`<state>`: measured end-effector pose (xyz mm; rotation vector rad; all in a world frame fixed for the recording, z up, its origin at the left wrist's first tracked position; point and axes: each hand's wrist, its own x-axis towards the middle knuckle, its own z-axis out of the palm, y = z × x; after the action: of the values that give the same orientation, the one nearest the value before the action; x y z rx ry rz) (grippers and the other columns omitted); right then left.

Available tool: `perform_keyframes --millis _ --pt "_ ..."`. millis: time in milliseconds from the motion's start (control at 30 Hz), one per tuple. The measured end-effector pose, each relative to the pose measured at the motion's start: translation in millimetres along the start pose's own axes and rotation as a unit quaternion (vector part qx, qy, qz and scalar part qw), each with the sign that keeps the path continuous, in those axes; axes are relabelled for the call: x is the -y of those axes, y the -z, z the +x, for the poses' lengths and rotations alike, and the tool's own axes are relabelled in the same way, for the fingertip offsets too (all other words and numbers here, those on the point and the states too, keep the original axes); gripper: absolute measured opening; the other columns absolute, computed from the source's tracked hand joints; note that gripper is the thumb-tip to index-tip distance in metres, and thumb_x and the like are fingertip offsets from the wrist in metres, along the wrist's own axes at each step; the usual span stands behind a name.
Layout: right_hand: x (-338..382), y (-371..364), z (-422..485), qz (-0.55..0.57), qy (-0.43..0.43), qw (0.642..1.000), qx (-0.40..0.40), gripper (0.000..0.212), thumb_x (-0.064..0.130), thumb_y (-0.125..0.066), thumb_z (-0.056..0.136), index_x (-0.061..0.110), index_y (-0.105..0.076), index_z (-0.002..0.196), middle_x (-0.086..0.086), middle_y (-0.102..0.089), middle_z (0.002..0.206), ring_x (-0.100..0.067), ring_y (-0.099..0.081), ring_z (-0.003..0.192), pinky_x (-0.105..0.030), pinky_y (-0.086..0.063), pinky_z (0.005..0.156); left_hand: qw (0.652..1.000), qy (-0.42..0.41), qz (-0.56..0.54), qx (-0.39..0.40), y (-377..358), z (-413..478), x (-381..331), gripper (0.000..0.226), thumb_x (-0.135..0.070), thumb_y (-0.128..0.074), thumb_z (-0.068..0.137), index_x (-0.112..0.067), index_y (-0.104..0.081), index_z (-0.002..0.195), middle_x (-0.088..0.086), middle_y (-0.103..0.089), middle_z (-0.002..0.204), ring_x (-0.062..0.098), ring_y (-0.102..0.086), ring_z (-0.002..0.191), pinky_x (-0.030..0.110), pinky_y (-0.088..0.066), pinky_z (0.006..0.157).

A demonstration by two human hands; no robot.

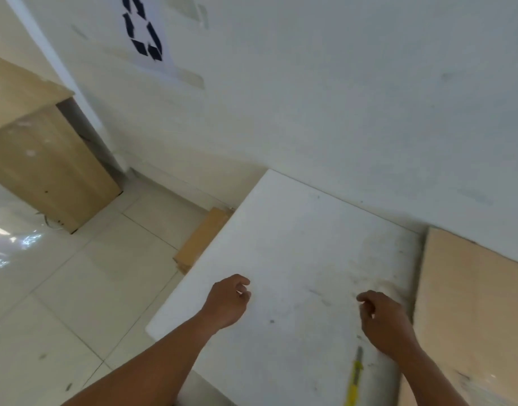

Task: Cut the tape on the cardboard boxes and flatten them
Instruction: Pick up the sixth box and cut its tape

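Right hand (389, 326) hovers empty, yellow cutter (355, 379) lying just below it.

wall: we see plain white (339, 98), recycling sign (143, 30) taped up
floor: glossy pale tiles (76, 288), glare at left
furniture: white table (295, 244); wooden cabinet (46, 171) far left

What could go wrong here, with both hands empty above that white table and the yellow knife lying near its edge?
The yellow knife lies just below the right hand; a blind reach might meet the blade, though the blur hides whether it is out. The flattened cardboard on the floor beside the white table might slip underfoot.
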<state>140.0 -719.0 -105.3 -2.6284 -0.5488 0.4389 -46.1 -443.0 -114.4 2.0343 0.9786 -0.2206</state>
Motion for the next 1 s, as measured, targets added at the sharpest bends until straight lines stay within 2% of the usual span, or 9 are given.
perform_keyframes --millis 100,167,233,333,500,667,767,900,1000 --pt "74 -50 2 -0.053 0.031 0.995 0.077 0.019 0.017 -0.058 0.092 0.023 -0.069 0.105 0.004 -0.068 0.097 -0.018 -0.065 0.089 -0.024 -0.047 0.077 0.999 -0.025 0.041 0.025 61 19 61 0.029 -0.022 -0.058 0.098 -0.022 -0.061 0.127 -0.009 -0.061 0.11 0.009 -0.059 0.1 0.018 -0.042 0.083" --pt "127 -83 4 -0.055 0.021 0.992 0.108 0.02 0.021 -0.057 0.093 0.024 -0.068 0.108 0.004 -0.066 0.099 -0.019 -0.065 0.093 -0.025 -0.049 0.081 0.997 -0.036 0.065 0.038 103 32 97 0.027 -0.022 -0.059 0.097 -0.021 -0.061 0.124 -0.004 -0.063 0.113 0.013 -0.061 0.101 0.024 -0.047 0.084" --pt "183 -111 2 -0.023 0.004 0.991 0.13 0.02 0.021 -0.057 0.093 0.023 -0.067 0.109 0.003 -0.067 0.099 -0.019 -0.066 0.093 -0.026 -0.051 0.08 0.995 -0.042 0.074 0.044 145 39 123 0.027 -0.021 -0.059 0.096 -0.021 -0.062 0.123 -0.004 -0.064 0.114 0.014 -0.061 0.102 0.026 -0.05 0.085" --pt "258 -147 2 0.012 0.001 0.99 0.143 0.023 0.019 -0.056 0.094 0.019 -0.066 0.115 0.001 -0.07 0.1 -0.013 -0.062 0.089 -0.02 -0.046 0.079 0.994 -0.046 0.083 0.059 198 54 153 0.027 -0.021 -0.06 0.096 -0.031 -0.06 0.121 -0.013 -0.057 0.106 0.004 -0.055 0.095 0.012 -0.04 0.075" --pt "344 -196 22 0.106 -0.031 0.981 0.158 0.03 0.018 -0.049 0.097 0.021 -0.06 0.124 0.002 -0.065 0.106 -0.012 -0.062 0.09 -0.014 -0.044 0.067 0.989 -0.029 0.119 0.085 242 101 187 0.035 -0.024 -0.061 0.096 -0.025 -0.058 0.131 -0.003 -0.062 0.122 0.01 -0.055 0.101 0.021 -0.041 0.086" --pt "391 -245 67 0.201 -0.106 0.961 0.161 0.036 0.014 -0.05 0.095 0.024 -0.054 0.13 0.001 -0.063 0.108 -0.011 -0.062 0.089 -0.018 -0.05 0.064 0.981 0.044 0.145 0.123 261 146 215 0.049 -0.025 -0.06 0.096 -0.022 -0.048 0.143 0.003 -0.059 0.132 0.02 -0.057 0.119 0.028 -0.048 0.093" --pt "403 -278 100 0.265 -0.192 0.934 0.145 0.036 0.014 -0.051 0.096 0.024 -0.052 0.13 0.0 -0.061 0.108 -0.01 -0.062 0.084 -0.017 -0.045 0.057 0.977 0.063 0.145 0.143 270 183 232 0.054 -0.023 -0.06 0.096 -0.021 -0.042 0.147 -0.007 -0.059 0.106 0.014 -0.056 0.103 0.025 -0.046 0.086" --pt "398 -338 146 0.323 -0.341 0.875 0.115 0.035 0.013 -0.048 0.094 0.019 -0.053 0.128 0.0 -0.058 0.11 -0.01 -0.055 0.081 -0.022 -0.04 0.054 0.977 0.08 0.128 0.15 276 248 250 0.054 -0.023 -0.061 0.097 -0.023 -0.042 0.148 0.006 -0.059 0.131 0.022 -0.06 0.114 0.031 -0.051 0.093" --pt "386 -387 176 0.3 -0.406 0.856 0.114 0.03 0.012 -0.044 0.093 0.009 -0.056 0.121 -0.007 -0.06 0.108 -0.013 -0.053 0.075 -0.023 -0.038 0.053 0.978 0.086 0.113 0.15 266 302 269 0.056 -0.022 -0.061 0.097 -0.024 -0.041 0.149 0.008 -0.059 0.135 0.023 -0.059 0.115 0.031 -0.05 0.095"
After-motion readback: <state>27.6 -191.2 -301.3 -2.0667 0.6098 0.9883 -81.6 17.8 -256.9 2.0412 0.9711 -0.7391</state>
